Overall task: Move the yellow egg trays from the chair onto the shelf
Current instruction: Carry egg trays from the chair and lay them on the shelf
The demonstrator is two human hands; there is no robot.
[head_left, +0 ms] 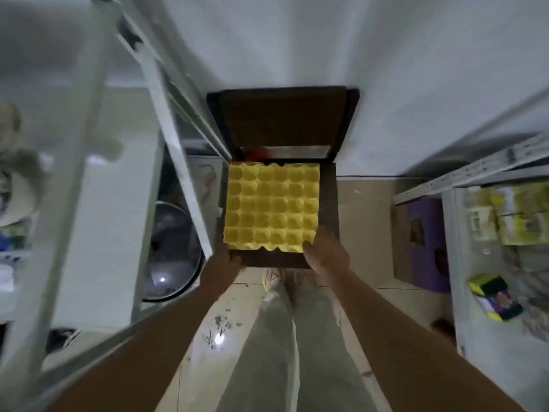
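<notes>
A yellow egg tray (271,205) lies flat on the seat of a dark wooden chair (328,185) straight ahead of me. Whether more trays lie stacked under it I cannot tell. My right hand (325,251) grips the tray's near right corner, thumb on top. My left hand (225,258) is at the near left corner, mostly under the tray's edge, and appears to hold it. A white metal shelf (118,179) stands to my left. The whole view is blurred by motion.
A round metal pot lid (172,248) sits low in the left shelf. A second rack (490,179) on the right holds packaged goods, with a purple box (421,245) on the floor beside it. My legs stand on a tiled floor before the chair.
</notes>
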